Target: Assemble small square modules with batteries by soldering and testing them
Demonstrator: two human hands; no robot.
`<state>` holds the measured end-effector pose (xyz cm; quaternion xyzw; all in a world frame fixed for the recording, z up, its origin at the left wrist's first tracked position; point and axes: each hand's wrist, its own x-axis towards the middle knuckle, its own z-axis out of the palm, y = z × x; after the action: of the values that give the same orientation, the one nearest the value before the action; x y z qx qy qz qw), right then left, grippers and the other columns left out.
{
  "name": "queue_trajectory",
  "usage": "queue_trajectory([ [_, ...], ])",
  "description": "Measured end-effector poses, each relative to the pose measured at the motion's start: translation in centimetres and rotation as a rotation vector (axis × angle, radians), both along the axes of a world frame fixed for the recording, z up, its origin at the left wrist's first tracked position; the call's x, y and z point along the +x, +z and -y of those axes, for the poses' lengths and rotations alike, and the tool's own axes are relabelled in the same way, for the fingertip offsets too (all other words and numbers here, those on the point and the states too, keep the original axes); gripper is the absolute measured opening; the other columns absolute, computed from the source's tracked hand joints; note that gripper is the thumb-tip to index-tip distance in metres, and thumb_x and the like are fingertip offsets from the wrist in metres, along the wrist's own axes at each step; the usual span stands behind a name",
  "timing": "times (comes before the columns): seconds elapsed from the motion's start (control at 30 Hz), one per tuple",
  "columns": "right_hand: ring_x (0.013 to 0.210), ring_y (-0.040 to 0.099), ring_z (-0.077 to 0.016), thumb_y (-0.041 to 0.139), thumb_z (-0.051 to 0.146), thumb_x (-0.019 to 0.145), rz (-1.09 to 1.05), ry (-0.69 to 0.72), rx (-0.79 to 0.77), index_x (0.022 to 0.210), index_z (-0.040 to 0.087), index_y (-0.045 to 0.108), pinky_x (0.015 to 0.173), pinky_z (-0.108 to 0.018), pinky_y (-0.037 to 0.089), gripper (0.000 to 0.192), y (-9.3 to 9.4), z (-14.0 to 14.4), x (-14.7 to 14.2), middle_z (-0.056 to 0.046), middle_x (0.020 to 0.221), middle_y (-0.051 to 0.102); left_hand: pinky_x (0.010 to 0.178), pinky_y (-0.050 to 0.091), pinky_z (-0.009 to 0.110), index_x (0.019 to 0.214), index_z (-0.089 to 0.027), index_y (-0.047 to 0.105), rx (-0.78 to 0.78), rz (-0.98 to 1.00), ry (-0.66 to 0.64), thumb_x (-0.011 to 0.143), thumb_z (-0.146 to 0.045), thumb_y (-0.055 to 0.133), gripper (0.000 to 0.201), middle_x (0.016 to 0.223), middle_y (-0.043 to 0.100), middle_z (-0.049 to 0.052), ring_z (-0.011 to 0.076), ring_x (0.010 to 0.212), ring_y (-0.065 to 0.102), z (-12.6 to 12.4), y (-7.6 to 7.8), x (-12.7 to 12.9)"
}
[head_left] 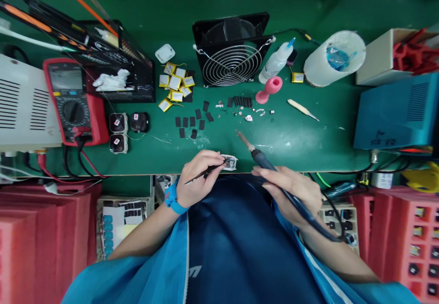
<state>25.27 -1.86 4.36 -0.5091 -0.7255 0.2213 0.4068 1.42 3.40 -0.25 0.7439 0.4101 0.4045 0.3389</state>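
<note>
My left hand (pixel 202 171) is closed on dark tweezers (pixel 203 173), whose tips reach over a small white device housing (pixel 229 162) at the bench's front edge. The fingers lie right beside the housing and cover part of it. In my right hand (pixel 291 187) is a soldering iron (pixel 265 160), its fingers wrapped around the handle. The iron's tip points up and left, above the green mat and apart from the housing. Small loose parts (pixel 248 118) and several black pads (pixel 192 121) lie on the mat beyond my hands.
A fan (pixel 231 50) stands at the back, with yellow-edged battery cells (pixel 174 82) to its left. A white bottle (pixel 275 61) and pink dispenser (pixel 268 89) stand right of it. Left is a red multimeter (pixel 75 103); right, a blue soldering station (pixel 398 112). Pink foam trays (pixel 404 240) flank me.
</note>
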Motion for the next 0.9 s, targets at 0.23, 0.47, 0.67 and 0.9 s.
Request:
queue_trajectory([
  [0.23, 0.118, 0.073, -0.027, 0.064, 0.019, 0.097, 0.005, 0.149, -0.002, 0.095, 0.022, 0.063, 0.093, -0.043, 0.065, 0.004, -3.1, 0.2, -2.6, -0.016, 0.12, 0.077, 0.087, 0.063, 0.03, 0.1, -0.021, 0.067, -0.021, -0.002, 0.003, 0.092, -0.012, 0.071, 0.012, 0.1, 0.075, 0.004, 0.0172, 0.097, 0.076, 0.1, -0.1, 0.0],
  [0.47, 0.124, 0.069, -0.029, 0.067, 0.015, 0.094, 0.103, 0.175, 0.049, 0.091, 0.021, 0.059, 0.096, -0.047, 0.063, 0.01, -3.9, 0.3, -3.2, -0.018, 0.118, 0.077, 0.085, 0.063, 0.032, 0.098, -0.02, 0.067, -0.144, 0.063, 0.055, 0.094, -0.014, 0.069, 0.008, 0.097, 0.074, 0.005, 0.0186, 0.096, 0.076, 0.1, 0.1, 0.3],
  [0.67, 0.121, 0.071, -0.028, 0.061, 0.028, 0.1, 0.099, 0.179, 0.046, 0.106, 0.022, 0.066, 0.094, -0.045, 0.064, 0.01, -3.5, 0.2, -2.4, -0.016, 0.12, 0.076, 0.083, 0.063, 0.032, 0.099, -0.019, 0.067, -0.166, 0.045, 0.067, 0.094, -0.017, 0.069, 0.007, 0.097, 0.074, 0.006, 0.0192, 0.096, 0.075, 0.0, 0.3, 0.3],
  [0.9, 0.092, 0.077, -0.0271, 0.065, 0.053, 0.095, -0.142, -0.159, -0.141, 0.137, 0.023, 0.062, 0.083, -0.045, 0.063, 0.052, -0.1, 0.8, 1.6, -0.009, 0.1, 0.078, 0.085, 0.064, 0.033, 0.098, -0.019, 0.067, -0.149, 0.08, 0.063, 0.094, -0.016, 0.07, 0.006, 0.096, 0.075, 0.005, 0.019, 0.095, 0.076, 0.1, 0.0, 0.4],
])
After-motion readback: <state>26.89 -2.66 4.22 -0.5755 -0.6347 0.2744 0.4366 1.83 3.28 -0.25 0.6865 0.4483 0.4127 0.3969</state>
